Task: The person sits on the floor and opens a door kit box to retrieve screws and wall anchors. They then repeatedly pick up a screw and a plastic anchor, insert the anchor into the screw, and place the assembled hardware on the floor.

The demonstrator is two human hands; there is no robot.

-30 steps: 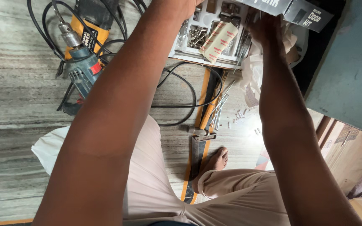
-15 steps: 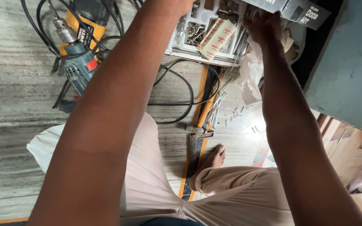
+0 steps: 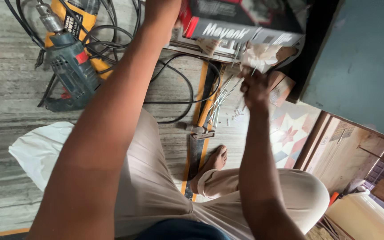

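My right hand point(image 3: 256, 89) pinches a crumpled paper packet point(image 3: 259, 55); my left hand point(image 3: 161, 11), grip hidden, reaches the far cardboard box point(image 3: 241, 20) beside a drill point(image 3: 70, 66).

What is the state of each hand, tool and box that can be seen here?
Left hand: reaching up to the box, fingers out of view.
Right hand: raised, closed on a thin metal piece.
Red and grey cardboard box: lifted, tilted.
Dark green power drill: lying on the floor, cord loose.
Crumpled white paper: bunched above the right hand.
White plastic bag: lying flat.
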